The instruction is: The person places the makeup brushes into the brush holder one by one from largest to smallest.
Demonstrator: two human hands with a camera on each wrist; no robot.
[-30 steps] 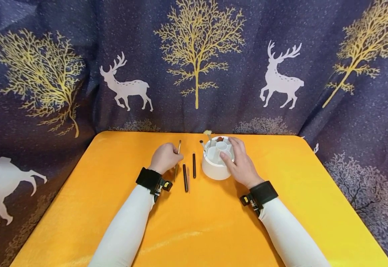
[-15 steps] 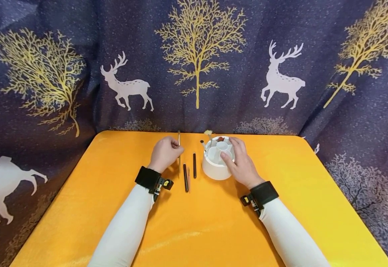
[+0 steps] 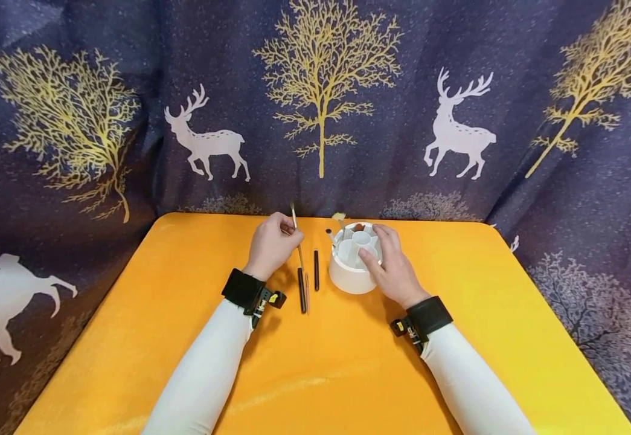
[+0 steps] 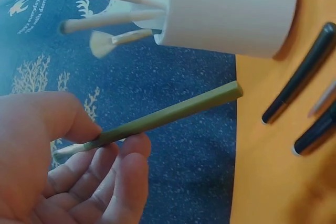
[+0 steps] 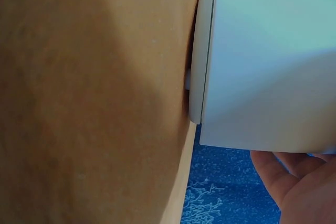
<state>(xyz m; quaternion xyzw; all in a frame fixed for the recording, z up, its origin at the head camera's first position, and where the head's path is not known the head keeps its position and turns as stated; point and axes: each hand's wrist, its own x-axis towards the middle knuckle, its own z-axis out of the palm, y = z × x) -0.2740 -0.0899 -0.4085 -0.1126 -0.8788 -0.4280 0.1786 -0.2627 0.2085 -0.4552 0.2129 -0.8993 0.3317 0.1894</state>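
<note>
My left hand (image 3: 272,244) pinches a makeup brush (image 4: 173,114) between thumb and fingertips. Its green-gold handle slants toward the table in the left wrist view, and its pale bristle end shows behind the thumb. A white round brush organizer (image 3: 348,279) with several compartments stands to the right of that hand. My right hand (image 3: 398,275) grips the organizer's right side, thumb over the rim and fingers along the outer wall. Inside the organizer stand a fan brush (image 4: 102,44) and slim brushes (image 4: 113,22), leaning out at its left.
Between the hands, a black-handled brush (image 3: 316,270), another black-handled brush (image 3: 301,293) and a thin pinkish stick (image 3: 307,295) lie on the orange tablecloth (image 3: 315,374). A dark curtain (image 3: 212,60) with deer and trees hangs behind the table's far edge.
The left hand has lifted the brush off the table and moved it slightly up and to the right, bristle end pointing away. The right hand and organizer stay in place.
</note>
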